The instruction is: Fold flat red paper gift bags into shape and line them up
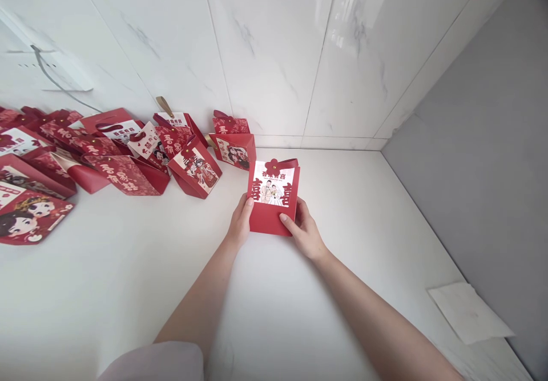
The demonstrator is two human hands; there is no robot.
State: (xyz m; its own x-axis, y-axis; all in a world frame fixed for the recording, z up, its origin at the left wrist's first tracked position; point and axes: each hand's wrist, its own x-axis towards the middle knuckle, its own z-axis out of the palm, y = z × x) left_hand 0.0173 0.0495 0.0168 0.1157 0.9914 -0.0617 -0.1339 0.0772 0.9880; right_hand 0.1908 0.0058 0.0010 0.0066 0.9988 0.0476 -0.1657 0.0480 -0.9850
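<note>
Between my two hands is a red gift box (269, 220) with a white printed panel showing a bridal couple, a red flower clasp and a ribbon loop at its top. My left hand (241, 221) grips its left side, thumb on the front edge. On the right side, my right hand (306, 231) holds it with the thumb pressed on the lower front and the fingers behind, mostly hidden. The box's printed front faces me. Just behind and to the left stands another red gift box (233, 152) with a picture panel.
Several more red gift boxes (128, 173) crowd the left of the white countertop (171, 290), along the marble-patterned tiled wall (265, 44). A grey cable (64, 84) hangs from a wall socket at the far left. A white paper sheet (468, 312) lies at right beside a grey wall (479, 141).
</note>
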